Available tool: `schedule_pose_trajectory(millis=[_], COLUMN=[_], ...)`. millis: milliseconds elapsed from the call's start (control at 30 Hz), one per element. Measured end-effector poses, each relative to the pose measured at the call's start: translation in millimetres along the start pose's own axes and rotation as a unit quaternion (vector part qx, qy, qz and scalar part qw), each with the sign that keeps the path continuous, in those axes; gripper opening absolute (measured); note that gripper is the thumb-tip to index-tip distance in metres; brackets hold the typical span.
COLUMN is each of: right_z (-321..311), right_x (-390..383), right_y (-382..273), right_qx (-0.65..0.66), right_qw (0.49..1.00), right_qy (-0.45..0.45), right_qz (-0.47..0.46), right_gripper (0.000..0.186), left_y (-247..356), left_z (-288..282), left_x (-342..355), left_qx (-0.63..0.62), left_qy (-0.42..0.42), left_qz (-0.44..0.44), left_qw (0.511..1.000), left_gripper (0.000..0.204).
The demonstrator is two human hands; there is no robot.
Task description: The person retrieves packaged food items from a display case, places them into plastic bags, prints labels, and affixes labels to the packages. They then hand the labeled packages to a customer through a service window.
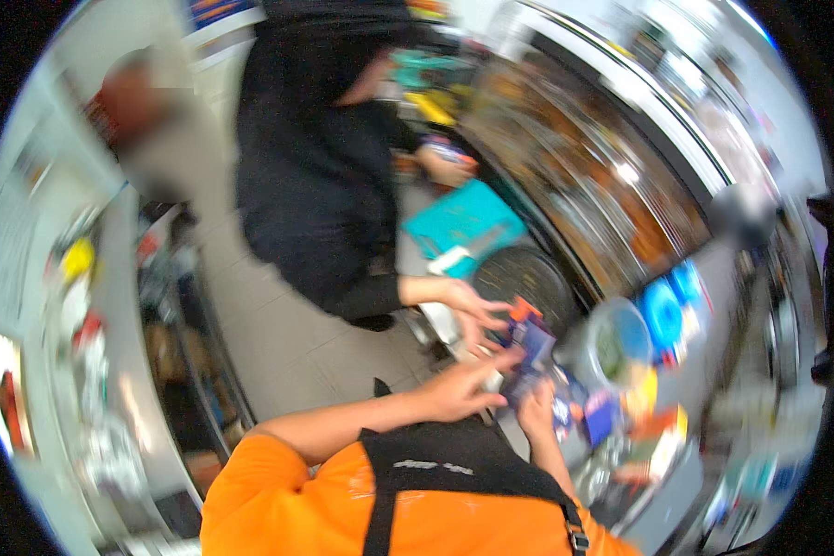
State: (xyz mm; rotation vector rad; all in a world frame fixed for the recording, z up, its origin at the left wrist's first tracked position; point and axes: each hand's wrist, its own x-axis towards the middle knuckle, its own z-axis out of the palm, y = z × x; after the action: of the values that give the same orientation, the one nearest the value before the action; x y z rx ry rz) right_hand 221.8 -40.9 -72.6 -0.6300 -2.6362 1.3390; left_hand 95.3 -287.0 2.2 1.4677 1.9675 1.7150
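Observation:
My right hand (537, 408) grips the lower end of a purple-and-orange packet (534, 345). My left hand (463, 389) reaches across from the lower left, thumb apart and fingers extended at the packet's left side; contact is unclear in the blur. Just above it, a co-worker's open hand (473, 315) is at the same packet, while that person's other hand (445, 167) holds a small package higher up. A turquoise board (445, 218) with a pale-handled knife (449, 259) lies beside a dark round tray (519, 273) on the counter.
A co-worker in black (310, 167) stands ahead. To the right are a glass display case (584, 157), a clear tub (612, 343), blue containers (663, 320) and assorted packages (602, 417). A steel counter (125, 389) runs along the left, beside a tiled floor (296, 371).

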Motion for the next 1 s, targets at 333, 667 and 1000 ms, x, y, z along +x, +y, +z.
schedule_pose_trajectory(millis=[333,667,1000], right_z=[30,54,82], right_x=[75,89,75], right_y=[12,7,6], right_qx=[0.215,0.257,0.426], right_qw=[0.975,0.961,0.885], right_qy=[-0.025,-0.094,-0.185], right_qz=[-0.056,-0.045,0.03], right_gripper=[0.038,0.037,0.038], left_y=[50,157,232], left_z=[2,93,132], left_x=[-128,-349,-612], left_qx=[0.027,0.215,0.427], left_qy=[0.107,0.49,0.717], left_qz=[-0.222,-0.476,-0.503], left_qw=[0.969,0.698,0.222], left_gripper=[0.057,0.037,0.041])
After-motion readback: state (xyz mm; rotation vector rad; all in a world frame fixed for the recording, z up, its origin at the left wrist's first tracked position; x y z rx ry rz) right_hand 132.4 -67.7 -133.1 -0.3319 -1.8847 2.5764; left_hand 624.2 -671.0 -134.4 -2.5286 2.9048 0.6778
